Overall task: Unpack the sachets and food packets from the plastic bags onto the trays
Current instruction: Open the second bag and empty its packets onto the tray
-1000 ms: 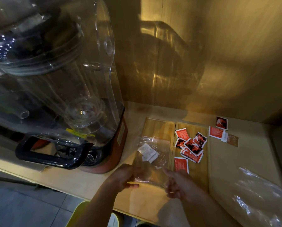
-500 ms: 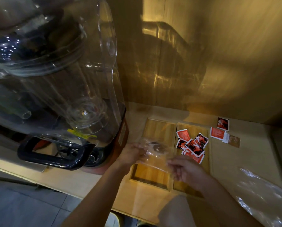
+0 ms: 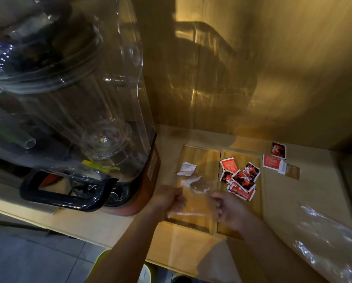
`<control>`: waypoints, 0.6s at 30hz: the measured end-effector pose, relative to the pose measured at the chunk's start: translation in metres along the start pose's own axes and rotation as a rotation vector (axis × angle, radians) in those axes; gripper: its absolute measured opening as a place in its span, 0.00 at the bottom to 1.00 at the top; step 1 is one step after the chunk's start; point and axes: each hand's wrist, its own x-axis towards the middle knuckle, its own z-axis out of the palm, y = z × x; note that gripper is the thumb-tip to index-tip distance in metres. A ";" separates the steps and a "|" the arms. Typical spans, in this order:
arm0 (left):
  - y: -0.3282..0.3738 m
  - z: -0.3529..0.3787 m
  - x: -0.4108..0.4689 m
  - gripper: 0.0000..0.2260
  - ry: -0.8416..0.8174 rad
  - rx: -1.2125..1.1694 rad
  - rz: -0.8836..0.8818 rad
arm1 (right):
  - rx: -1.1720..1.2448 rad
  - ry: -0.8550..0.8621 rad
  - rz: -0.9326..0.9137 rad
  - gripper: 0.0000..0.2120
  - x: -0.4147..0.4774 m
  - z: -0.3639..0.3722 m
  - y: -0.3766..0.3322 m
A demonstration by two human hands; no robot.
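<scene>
hands grip a clear plastic bag over the left tray: left hand fisted on its left edge, right hand pinching its right edge. white sachets and a brown packet lie at the bag's far end, above that tray. red sachets pile on the right tray, beside the left tray. another plastic bag lies well right of it.
</scene>
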 end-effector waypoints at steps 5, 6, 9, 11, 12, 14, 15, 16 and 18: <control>0.032 -0.005 -0.014 0.11 -0.026 -0.069 0.114 | 0.090 -0.042 -0.108 0.14 -0.015 -0.001 -0.032; 0.035 -0.006 -0.018 0.10 -0.040 -0.072 0.127 | 0.086 -0.054 -0.127 0.13 -0.017 -0.002 -0.035; 0.040 -0.009 -0.028 0.11 -0.107 -0.078 0.165 | 0.043 -0.074 -0.215 0.10 -0.026 -0.005 -0.043; 0.042 -0.006 -0.034 0.11 -0.124 -0.066 0.199 | -0.002 -0.047 -0.319 0.13 -0.032 -0.012 -0.046; 0.043 -0.003 -0.037 0.09 -0.120 -0.043 0.222 | -0.029 -0.031 -0.375 0.12 -0.037 -0.015 -0.048; 0.044 0.004 -0.040 0.07 -0.100 0.036 0.284 | -0.082 -0.015 -0.451 0.07 -0.045 -0.023 -0.048; 0.044 0.010 -0.040 0.06 -0.092 0.073 0.311 | -0.103 -0.006 -0.470 0.05 -0.050 -0.029 -0.048; 0.044 0.016 -0.041 0.05 -0.089 0.104 0.331 | -0.116 0.009 -0.489 0.05 -0.055 -0.037 -0.047; 0.043 0.032 -0.039 0.06 -0.102 0.146 0.344 | -0.103 0.063 -0.530 0.07 -0.062 -0.053 -0.043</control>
